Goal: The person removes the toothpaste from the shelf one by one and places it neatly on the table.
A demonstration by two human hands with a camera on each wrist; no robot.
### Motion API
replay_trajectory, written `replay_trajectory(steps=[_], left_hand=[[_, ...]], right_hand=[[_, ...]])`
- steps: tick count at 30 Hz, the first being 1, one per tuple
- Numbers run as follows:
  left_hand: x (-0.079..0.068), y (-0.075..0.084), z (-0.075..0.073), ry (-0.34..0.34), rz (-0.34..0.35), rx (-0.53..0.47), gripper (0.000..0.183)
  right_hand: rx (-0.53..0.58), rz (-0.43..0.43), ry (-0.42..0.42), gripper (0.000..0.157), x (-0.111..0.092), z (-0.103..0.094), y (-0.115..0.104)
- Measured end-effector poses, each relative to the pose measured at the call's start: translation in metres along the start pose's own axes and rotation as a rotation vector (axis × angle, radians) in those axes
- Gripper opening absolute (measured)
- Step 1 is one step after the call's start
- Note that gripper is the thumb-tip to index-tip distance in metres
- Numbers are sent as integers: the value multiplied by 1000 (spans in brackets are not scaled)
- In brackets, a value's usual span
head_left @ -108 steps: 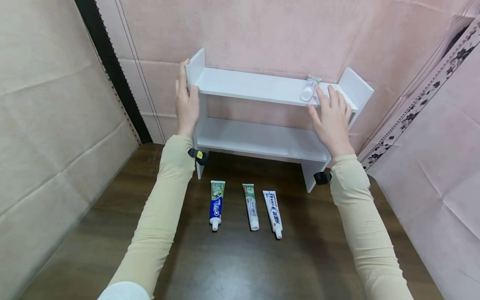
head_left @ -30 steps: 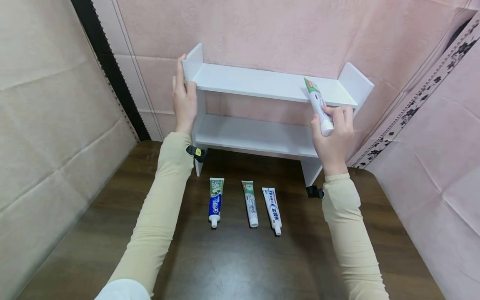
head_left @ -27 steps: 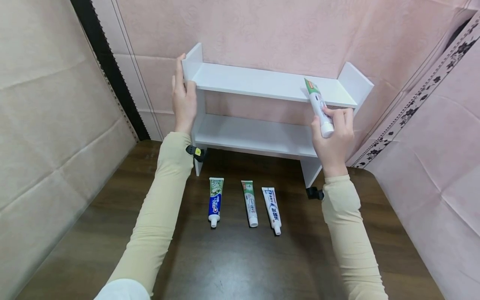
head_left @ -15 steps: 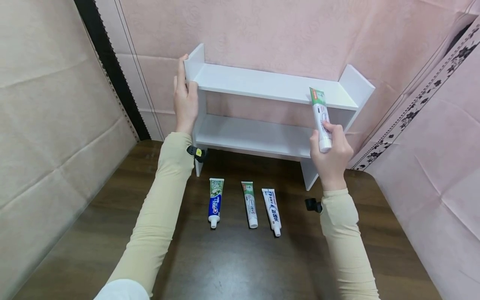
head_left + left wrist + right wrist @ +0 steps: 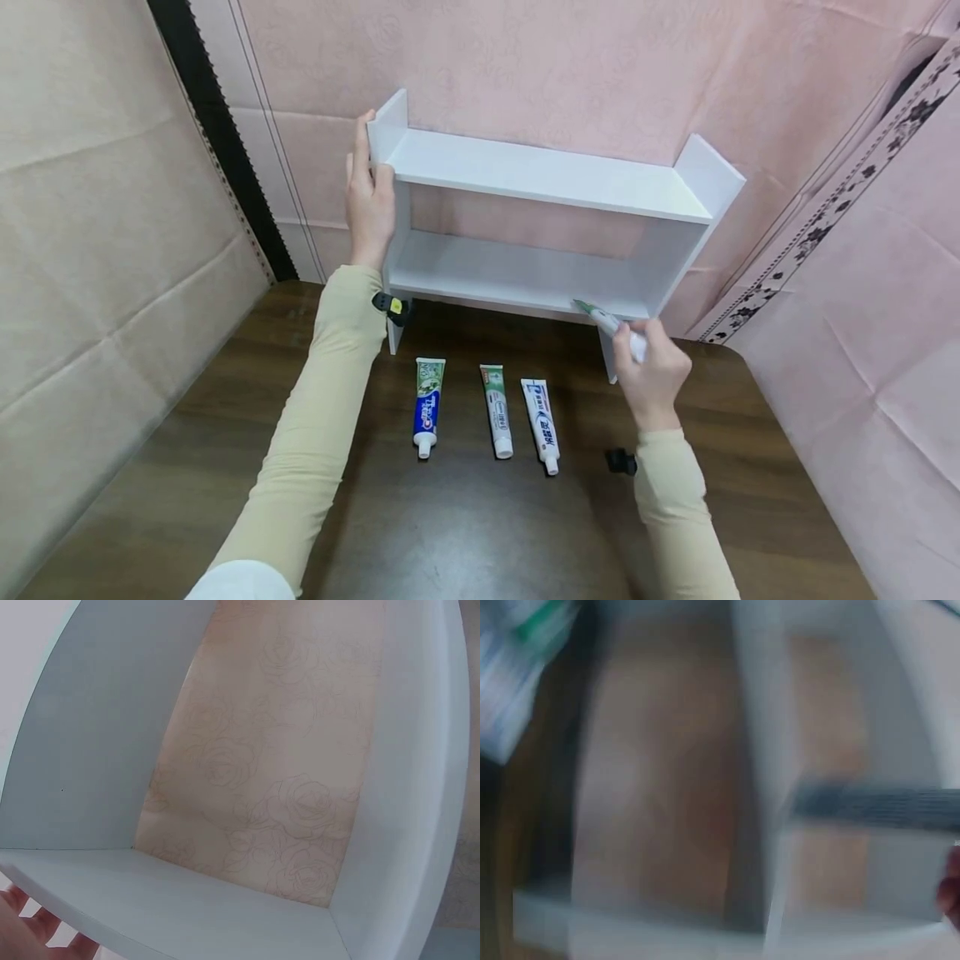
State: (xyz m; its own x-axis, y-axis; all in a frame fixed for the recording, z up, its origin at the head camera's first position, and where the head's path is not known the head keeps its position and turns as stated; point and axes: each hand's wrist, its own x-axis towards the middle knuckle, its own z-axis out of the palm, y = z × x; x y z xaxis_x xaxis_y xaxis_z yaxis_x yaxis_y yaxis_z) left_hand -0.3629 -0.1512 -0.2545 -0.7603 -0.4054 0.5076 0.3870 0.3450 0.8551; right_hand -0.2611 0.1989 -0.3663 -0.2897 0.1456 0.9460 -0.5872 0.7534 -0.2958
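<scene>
In the head view my left hand [image 5: 369,204] rests on the outer left side panel of a white two-tier shelf [image 5: 525,279], fingers stretched up along it. The left wrist view shows its fingertips [image 5: 45,926] outside the panel [image 5: 112,900]. My right hand [image 5: 651,371] pinches a white toothpaste tube [image 5: 606,321] with a green crimped end near its capped end. That green end overlaps the right part of the lower shelf's front edge. In the blurred right wrist view the tube [image 5: 877,806] shows nearly edge-on, with fingers [image 5: 951,892] at the right border.
On the brown table [image 5: 450,525] before the shelf lie a blue-and-green toothpaste tube [image 5: 428,408], a green-and-white tube [image 5: 497,412] and a white tube with blue lettering [image 5: 541,425]. Pink cloth [image 5: 540,67] hangs behind; pale cloth walls stand at both sides.
The toothpaste tube, lying on the top shelf at first, was picked up by my right hand and brought down and left to the lower shelf. My left hand stays at the side panel.
</scene>
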Motion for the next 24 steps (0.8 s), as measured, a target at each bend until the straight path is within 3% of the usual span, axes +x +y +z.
replay_trajectory(steps=[5, 9, 13, 19, 24], left_hand=[[-6, -4, 4, -13, 6, 18, 61], [-5, -4, 6, 9, 19, 9, 60], [0, -2, 5, 22, 23, 18, 61], [4, -1, 1, 41, 18, 14, 61], [4, -1, 0, 34, 8, 7, 61]], right_hand=[[23, 23, 118, 16, -35, -13, 0], [17, 90, 146, 16, -41, -21, -3], [6, 98, 169, 16, -42, -25, -2], [14, 58, 139, 17, -42, -25, 5], [-32, -18, 22, 17, -40, -30, 16]])
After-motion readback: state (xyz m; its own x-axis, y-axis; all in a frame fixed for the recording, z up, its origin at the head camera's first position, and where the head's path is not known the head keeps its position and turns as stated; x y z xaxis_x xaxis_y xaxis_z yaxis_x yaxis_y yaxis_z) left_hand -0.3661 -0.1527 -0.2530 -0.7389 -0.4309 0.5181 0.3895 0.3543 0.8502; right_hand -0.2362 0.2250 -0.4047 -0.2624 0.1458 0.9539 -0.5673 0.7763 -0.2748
